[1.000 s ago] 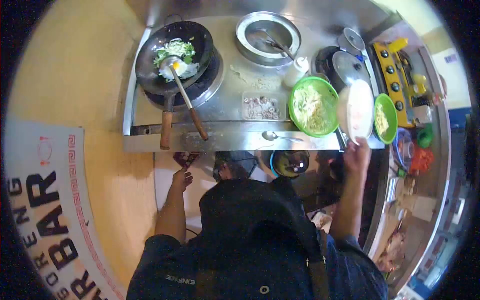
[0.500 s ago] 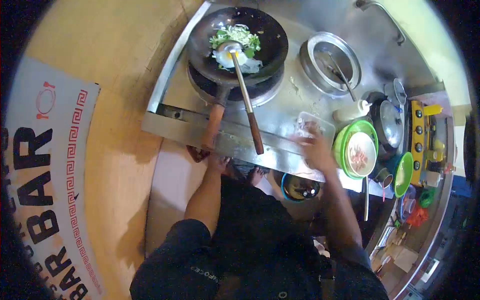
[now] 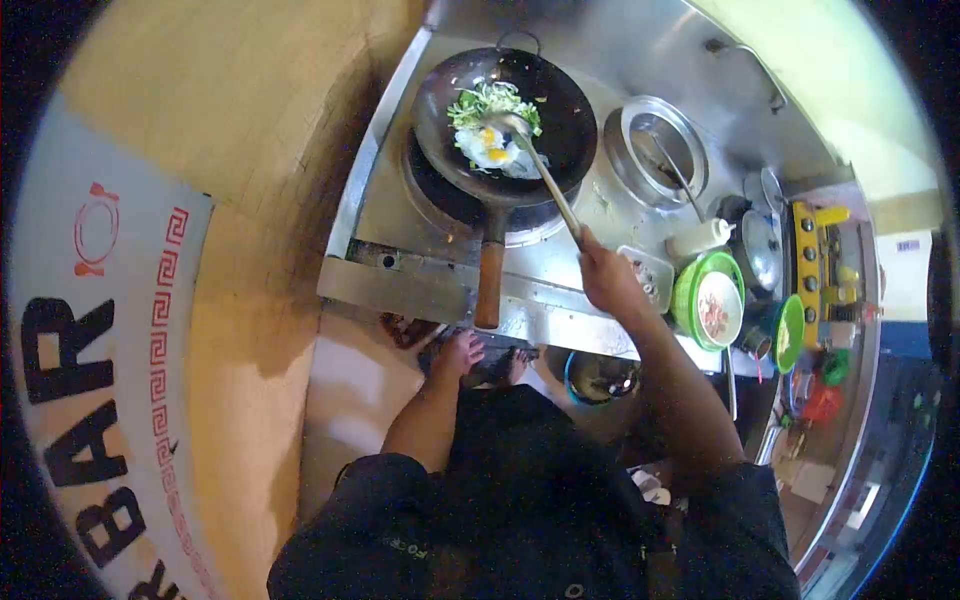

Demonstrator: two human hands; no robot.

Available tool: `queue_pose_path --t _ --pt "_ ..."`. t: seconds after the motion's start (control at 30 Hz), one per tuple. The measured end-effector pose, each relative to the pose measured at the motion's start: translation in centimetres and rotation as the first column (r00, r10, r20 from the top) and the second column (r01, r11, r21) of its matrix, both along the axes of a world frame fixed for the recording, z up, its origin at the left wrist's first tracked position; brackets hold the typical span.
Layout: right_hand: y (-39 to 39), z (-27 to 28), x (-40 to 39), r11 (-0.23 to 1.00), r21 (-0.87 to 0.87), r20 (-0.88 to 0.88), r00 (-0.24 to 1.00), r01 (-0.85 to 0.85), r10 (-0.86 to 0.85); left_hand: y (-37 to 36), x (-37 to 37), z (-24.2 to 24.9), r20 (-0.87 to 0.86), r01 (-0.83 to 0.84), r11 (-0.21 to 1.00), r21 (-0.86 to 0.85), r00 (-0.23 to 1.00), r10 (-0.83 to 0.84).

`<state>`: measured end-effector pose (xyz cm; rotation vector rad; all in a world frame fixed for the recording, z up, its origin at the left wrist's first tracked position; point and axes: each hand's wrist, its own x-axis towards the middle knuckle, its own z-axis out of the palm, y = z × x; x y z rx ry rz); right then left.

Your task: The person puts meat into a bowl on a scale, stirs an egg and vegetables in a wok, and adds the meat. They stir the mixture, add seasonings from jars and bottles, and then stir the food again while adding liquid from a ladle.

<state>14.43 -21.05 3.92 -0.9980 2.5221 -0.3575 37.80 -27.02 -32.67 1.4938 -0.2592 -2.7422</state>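
Observation:
My right hand (image 3: 608,274) is wrapped round the handle of a long metal ladle (image 3: 551,185). The ladle's bowl rests among the food in a dark wok (image 3: 565,110). In the wok lie an egg (image 3: 492,153) with orange yolk and shredded pale-green vegetables (image 3: 490,103). The wok sits on a round burner, and its wooden handle (image 3: 490,285) points toward me. My left hand (image 3: 463,352) is below the counter's front edge, near the end of that handle, with its fingers apart and holding nothing.
On the right are a steel pot (image 3: 618,152) with a ladle, a white squeeze bottle (image 3: 698,238), a clear container (image 3: 652,272), a bowl of pinkish food (image 3: 718,306) in a green basket, and a lidded pan (image 3: 762,250). A banner (image 3: 120,330) stands at left.
My right hand has moved from the clear container to the ladle's handle and gripped it. The ladle has shifted over the egg, whose yolk looks broken. My left hand has opened away from the wok handle.

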Motion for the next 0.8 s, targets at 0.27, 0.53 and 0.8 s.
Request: queue_pose_path --t 0.27,0.53,0.8 --pt "0.6 1.5 0.9 0.979 0.2 -0.076 0.996 -0.036 0.053 -1.5 3.7 -0.1 0.051 0.42 0.899 -0.12 0.907 -0.417" --pt "0.9 1.9 0.1 0.983 0.153 -0.091 0.989 -0.101 0.116 -0.2 12.1 5.3 -0.05 0.705 0.708 -0.038 0.706 -0.706" --pt "1.8 2.0 -0.6 0.977 0.2 -0.147 0.983 -0.079 0.11 -4.7 14.0 14.9 -0.025 0.921 0.384 -0.064 0.383 -0.923"
